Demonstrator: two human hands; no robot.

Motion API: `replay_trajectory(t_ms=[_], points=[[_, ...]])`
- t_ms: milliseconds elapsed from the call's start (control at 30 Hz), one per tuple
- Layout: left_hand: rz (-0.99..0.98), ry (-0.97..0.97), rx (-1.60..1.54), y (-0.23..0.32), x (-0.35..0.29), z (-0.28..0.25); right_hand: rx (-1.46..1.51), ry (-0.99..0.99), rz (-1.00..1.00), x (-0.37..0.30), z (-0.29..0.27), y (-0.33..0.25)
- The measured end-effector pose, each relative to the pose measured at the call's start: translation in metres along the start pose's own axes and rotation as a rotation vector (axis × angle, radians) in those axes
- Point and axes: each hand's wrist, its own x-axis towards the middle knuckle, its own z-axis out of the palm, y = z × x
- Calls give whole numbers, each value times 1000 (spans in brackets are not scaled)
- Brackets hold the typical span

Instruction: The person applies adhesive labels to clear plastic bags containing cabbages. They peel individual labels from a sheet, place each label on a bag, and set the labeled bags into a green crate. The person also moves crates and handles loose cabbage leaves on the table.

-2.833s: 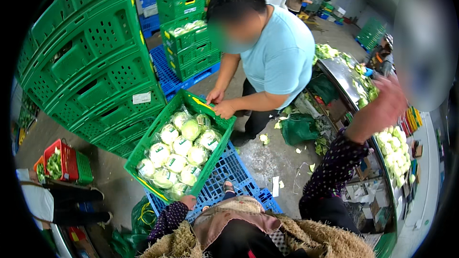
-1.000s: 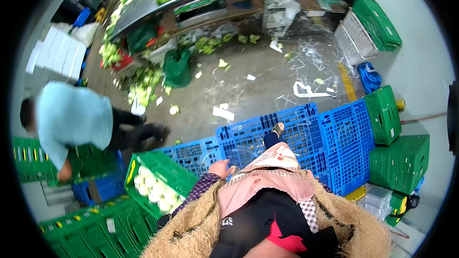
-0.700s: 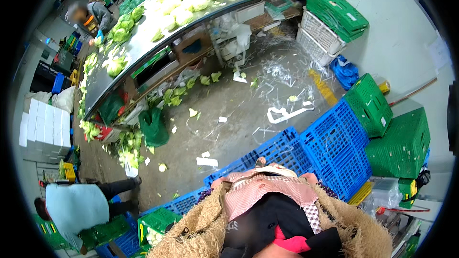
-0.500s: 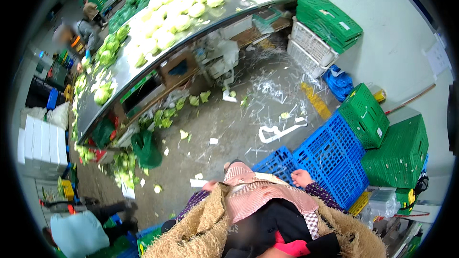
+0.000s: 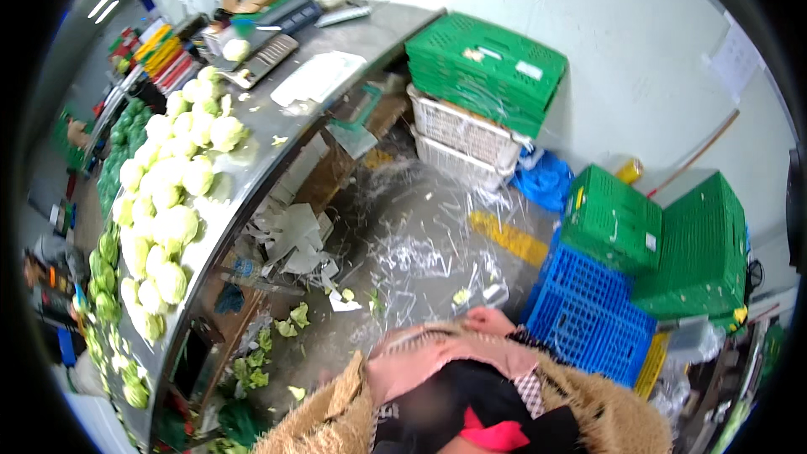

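My right hand [image 5: 490, 320] is in front of my body with its fingers loosely curled, and nothing shows in it. It is nearest to the blue plastic crates [image 5: 593, 307] on the floor at my right, but apart from them. My left hand is not seen; the shaggy tan coat sleeve [image 5: 324, 403] covers that side. To my left, a long metal table [image 5: 252, 139] carries a heap of pale trimmed cabbages [image 5: 172, 176], with greener heads [image 5: 105, 277] along its far side.
Green crates [image 5: 487, 63] top white crates [image 5: 462, 130] by the wall, near a blue bag [image 5: 542, 181]. More green crates [image 5: 612, 219] stand at right. Strips of plastic and cabbage leaves [image 5: 290, 319] litter the floor. A scale [image 5: 269, 59] lies on the table; a person [image 5: 59, 265] is beyond it.
My view has turned right and come nearer the table's far end and the stacked crates. My right hand has swung inward and my left hand has left the view.
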Motion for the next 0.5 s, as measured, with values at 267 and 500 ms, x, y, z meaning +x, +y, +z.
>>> replay_trajectory(t_ms=[267,500], points=[[918,699,-1306,312,71,-485,-134,85,247,148,-132,-34],[825,629,-420,390,157,-450,-245,399,-202,391,-330,-162]])
